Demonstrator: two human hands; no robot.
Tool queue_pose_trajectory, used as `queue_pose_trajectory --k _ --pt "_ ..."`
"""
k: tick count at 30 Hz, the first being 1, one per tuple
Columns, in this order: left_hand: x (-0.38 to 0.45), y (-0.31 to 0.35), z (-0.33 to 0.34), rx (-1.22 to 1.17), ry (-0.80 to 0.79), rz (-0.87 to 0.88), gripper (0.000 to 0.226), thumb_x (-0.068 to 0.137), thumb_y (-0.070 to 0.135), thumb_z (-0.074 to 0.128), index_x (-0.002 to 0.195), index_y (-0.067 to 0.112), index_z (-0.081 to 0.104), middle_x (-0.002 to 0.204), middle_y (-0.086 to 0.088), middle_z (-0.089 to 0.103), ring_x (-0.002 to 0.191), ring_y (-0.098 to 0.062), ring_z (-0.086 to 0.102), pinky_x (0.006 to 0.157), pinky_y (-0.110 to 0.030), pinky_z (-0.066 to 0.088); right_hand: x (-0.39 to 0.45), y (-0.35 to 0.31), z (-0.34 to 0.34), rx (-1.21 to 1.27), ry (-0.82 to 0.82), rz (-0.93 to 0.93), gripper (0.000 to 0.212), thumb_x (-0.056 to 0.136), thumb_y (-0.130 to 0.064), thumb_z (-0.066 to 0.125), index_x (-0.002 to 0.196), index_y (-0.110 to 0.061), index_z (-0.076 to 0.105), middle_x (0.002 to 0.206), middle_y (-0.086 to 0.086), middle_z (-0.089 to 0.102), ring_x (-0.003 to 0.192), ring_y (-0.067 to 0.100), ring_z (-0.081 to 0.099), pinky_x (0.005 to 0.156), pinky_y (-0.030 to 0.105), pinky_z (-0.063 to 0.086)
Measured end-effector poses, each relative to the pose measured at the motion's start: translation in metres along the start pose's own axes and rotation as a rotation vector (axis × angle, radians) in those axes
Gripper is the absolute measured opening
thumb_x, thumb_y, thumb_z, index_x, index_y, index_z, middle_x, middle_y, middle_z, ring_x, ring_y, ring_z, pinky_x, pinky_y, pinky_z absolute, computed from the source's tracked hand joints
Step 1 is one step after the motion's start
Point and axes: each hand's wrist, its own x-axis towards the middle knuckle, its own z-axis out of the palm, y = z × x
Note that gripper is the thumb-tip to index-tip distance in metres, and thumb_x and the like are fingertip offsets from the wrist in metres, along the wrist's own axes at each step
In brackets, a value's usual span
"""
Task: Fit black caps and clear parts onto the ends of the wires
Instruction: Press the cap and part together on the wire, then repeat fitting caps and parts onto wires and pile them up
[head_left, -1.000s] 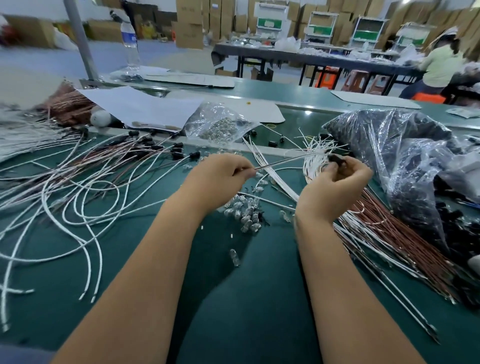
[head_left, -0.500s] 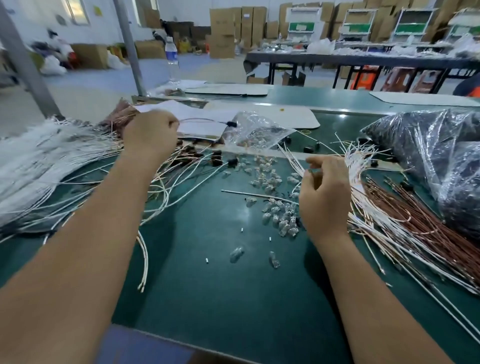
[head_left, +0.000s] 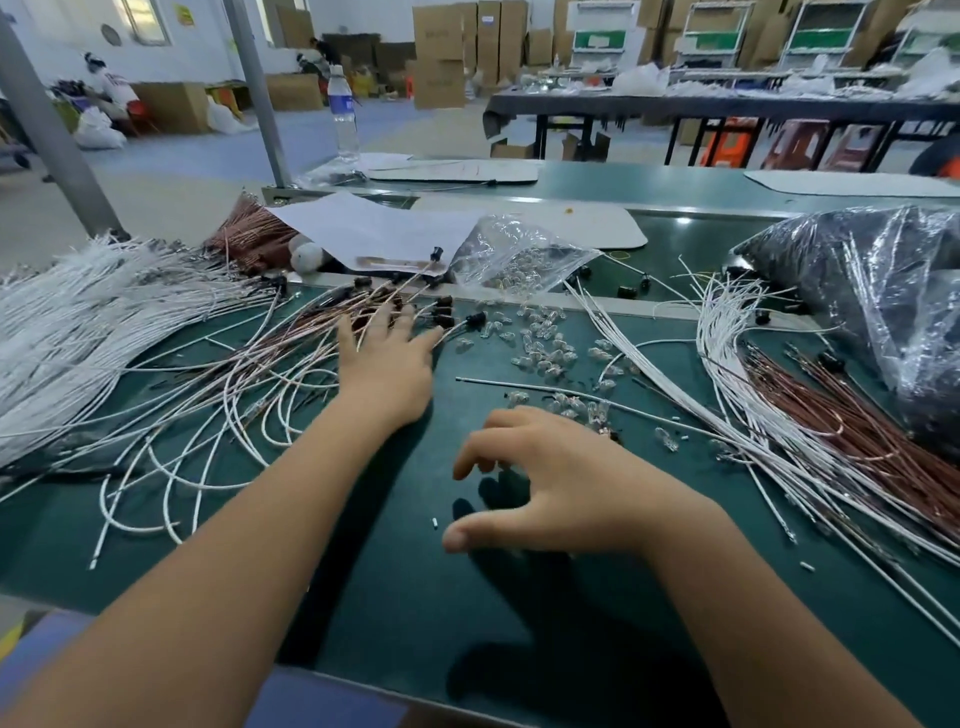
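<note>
Green matting covers the counter. Left hand lies flat, fingers spread, on capped wires. Right hand hovers empty, fingers loosely curled, near glassy clear parts; thin white wires fan rightward.

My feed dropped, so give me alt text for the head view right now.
Both hands hold nothing: the left hand lies flat, fingers spread, on the capped wires, while the right hand hovers, loosely curled, over the green table near the scattered clear parts.
</note>
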Motion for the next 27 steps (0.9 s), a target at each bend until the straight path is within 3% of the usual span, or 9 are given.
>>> queue_pose_trajectory --k 4,7,10,13,16,18,20,24,27 --pt "0.005 -0.041 0.001 -0.102 0.0 -0.112 0.064 0.089 0.009 0.04 0.138 0.051 0.039 0.162 0.002 0.009 0.148 -0.025 0.005 0.117 -0.057 0.007 -0.024 0.001 -0.022 0.118 -0.009 0.127 0.063 0.055 -0.085 0.054 0.107 -0.049 0.054 0.098 -0.02 0.051 0.088 -0.004 0.052 0.08 0.023 0.045" --pt "0.008 -0.064 -0.006 -0.144 0.009 -0.248 0.062 0.088 0.006 0.044 0.13 0.05 0.051 0.16 -0.002 0.019 0.145 -0.029 0.015 0.114 -0.057 0.015 -0.042 0.005 -0.027 -0.088 -0.203 0.274 0.061 0.057 -0.072 0.069 0.109 -0.048 0.048 0.094 -0.018 0.049 0.082 -0.003 0.049 0.079 0.025 0.044" --pt "0.008 -0.056 -0.014 -0.142 0.241 -0.235 0.049 0.078 0.0 0.056 0.111 0.034 0.07 0.151 -0.01 0.036 0.136 -0.035 0.028 0.108 -0.052 0.023 -0.046 0.003 -0.016 -0.146 -0.213 0.311 0.041 0.074 -0.046 0.074 0.105 -0.037 0.049 0.08 -0.014 0.047 0.078 0.004 0.046 0.077 0.029 0.045" --pt "0.006 -0.025 -0.021 -0.188 0.432 0.075 0.038 0.076 0.0 0.058 0.104 0.02 0.073 0.127 -0.012 0.056 0.112 -0.036 0.049 0.091 -0.045 0.041 -0.036 0.008 -0.01 -0.055 -0.135 0.342 0.022 0.081 -0.032 0.072 0.092 -0.032 0.052 0.07 -0.012 0.05 0.068 0.003 0.048 0.064 0.026 0.041" --pt "0.0 0.01 -0.027 -0.515 0.164 0.296 0.021 0.085 0.019 0.06 0.102 0.025 0.07 0.095 0.006 0.065 0.085 -0.019 0.06 0.078 -0.035 0.05 -0.016 0.026 -0.009 -0.09 0.02 0.392 0.016 0.084 -0.031 0.069 0.09 -0.026 0.054 0.078 -0.011 0.051 0.083 0.016 0.054 0.073 0.031 0.045" --pt "-0.002 0.028 -0.024 -0.596 -0.039 0.379 0.023 0.085 0.028 0.065 0.107 0.028 0.069 0.088 0.01 0.057 0.085 -0.015 0.056 0.081 -0.031 0.047 -0.004 0.044 -0.01 -0.162 0.16 0.435 0.017 0.088 -0.028 0.064 0.099 -0.017 0.056 0.095 -0.001 0.058 0.096 0.024 0.056 0.082 0.035 0.047" --pt "0.0 0.041 -0.019 -0.594 -0.024 0.393 0.017 0.086 0.023 0.065 0.101 0.025 0.072 0.087 0.009 0.051 0.086 -0.015 0.054 0.081 -0.028 0.043 0.004 0.061 -0.011 -0.189 0.254 0.473 0.021 0.09 -0.028 0.062 0.105 -0.014 0.056 0.104 0.004 0.059 0.1 0.026 0.056 0.083 0.036 0.047" --pt "0.007 0.057 -0.016 -0.648 0.029 0.283 0.02 0.085 0.009 0.062 0.083 0.026 0.072 0.082 0.011 0.058 0.082 -0.016 0.057 0.078 -0.029 0.046 0.012 0.081 -0.016 -0.1 0.528 0.513 0.019 0.093 -0.031 0.056 0.108 -0.019 0.058 0.091 -0.005 0.054 0.085 0.018 0.052 0.07 0.031 0.039" --pt "0.009 0.068 -0.013 -0.701 0.019 0.222 0.024 0.088 0.008 0.058 0.08 0.029 0.066 0.093 0.001 0.065 0.092 -0.023 0.059 0.085 -0.035 0.048 0.01 0.091 -0.02 -0.026 0.656 0.549 0.022 0.095 -0.023 0.053 0.115 -0.018 0.059 0.097 -0.002 0.058 0.085 0.016 0.053 0.072 0.03 0.04"
